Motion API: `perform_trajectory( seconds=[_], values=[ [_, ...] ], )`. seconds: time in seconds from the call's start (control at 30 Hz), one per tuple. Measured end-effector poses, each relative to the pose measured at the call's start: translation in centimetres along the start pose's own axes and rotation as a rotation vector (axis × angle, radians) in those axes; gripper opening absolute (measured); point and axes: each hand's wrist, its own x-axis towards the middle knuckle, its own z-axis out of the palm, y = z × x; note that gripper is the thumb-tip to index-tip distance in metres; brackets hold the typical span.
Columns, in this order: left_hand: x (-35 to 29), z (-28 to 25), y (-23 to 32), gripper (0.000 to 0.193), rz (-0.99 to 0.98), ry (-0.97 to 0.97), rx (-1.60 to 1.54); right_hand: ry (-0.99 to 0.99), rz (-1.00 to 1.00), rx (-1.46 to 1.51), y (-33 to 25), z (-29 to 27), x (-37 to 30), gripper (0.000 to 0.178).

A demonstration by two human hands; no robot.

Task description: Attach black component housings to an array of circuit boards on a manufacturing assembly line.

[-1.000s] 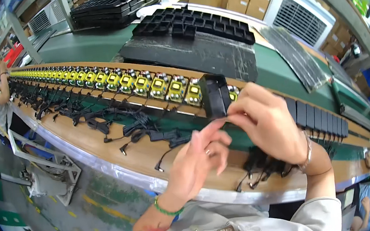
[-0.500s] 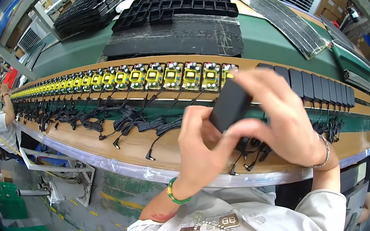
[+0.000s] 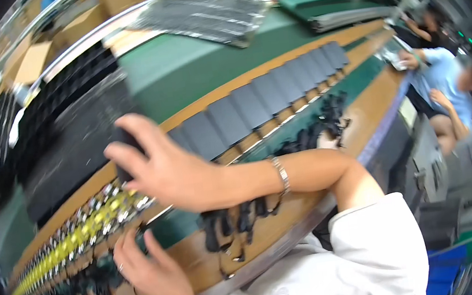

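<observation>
Long wooden assembly bench: right hand grips a black block above the yellow-marked row, best seated squarely; left hand spread, empty.

A row of flat blocks stands right of what seem open units, trays behind.

Her right hand reaches across to the left with fingers spread and wrist bent, while the left hand hovers lower, fingers loosely curled.
</observation>
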Motion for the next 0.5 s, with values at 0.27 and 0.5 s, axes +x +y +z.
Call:
perform_trajectory(
  seconds=[0.27, 0.5],
  values=[
    [-0.3, 1.7, -0.6, 0.025, -0.117, -0.048, -0.192, -0.004, -0.021, -0.477, 4.5, -6.9, -2.3, 0.055],
    [0.6, 2.1, 0.3, 0.026, -0.444, -0.145, -0.486, 0.048, 0.189, -0.784, 15.9, -19.9, -7.5, 0.042]
  ],
)
